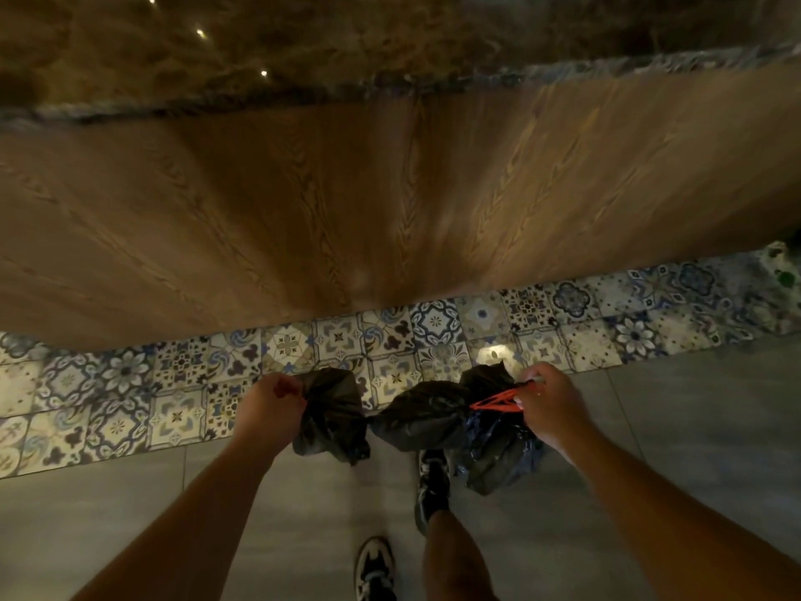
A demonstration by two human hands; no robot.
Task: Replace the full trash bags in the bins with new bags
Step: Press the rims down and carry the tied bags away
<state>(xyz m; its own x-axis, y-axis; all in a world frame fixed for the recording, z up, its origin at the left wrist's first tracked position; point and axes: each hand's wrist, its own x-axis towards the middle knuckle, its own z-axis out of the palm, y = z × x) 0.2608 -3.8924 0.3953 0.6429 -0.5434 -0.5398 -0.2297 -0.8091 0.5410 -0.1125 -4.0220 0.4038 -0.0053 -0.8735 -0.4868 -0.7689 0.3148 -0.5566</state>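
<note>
Item 1. Black crinkled plastic trash bag (424, 416): held in the air in front of me, above the floor, bunched up and strung between my two hands. It narrows to a twisted neck in the middle. One clump hangs under my left hand, and a larger, glossier clump hangs under my right. I cannot tell whether it is a single bag or two joined.

Item 2. Thin red drawstring (494, 403): comes out of the right-hand clump and runs taut into my right fist.

Item 3. My left hand (268, 405): fingers curled tight, gripping the left end of the black plastic.

Item 4. My right hand (548, 405): fingers curled, pinching the red drawstring together with the gathered plastic below it.

Item 5. Brown wood-grain panel (390, 210): a broad upright front just ahead of me, blurred.

Item 6. Dark brown marbled stone top (303, 45): above the panel, carrying three small light reflections.

Item 7. Band of blue-and-cream patterned floor tiles (173, 383): runs along the foot of the panel.

Item 8. Plain grey floor tiles (693, 427): nearest me, under my feet.

Item 9. Black-and-white trainers: one forward (433, 483), directly beneath the bag, and one back (375, 566).
</note>
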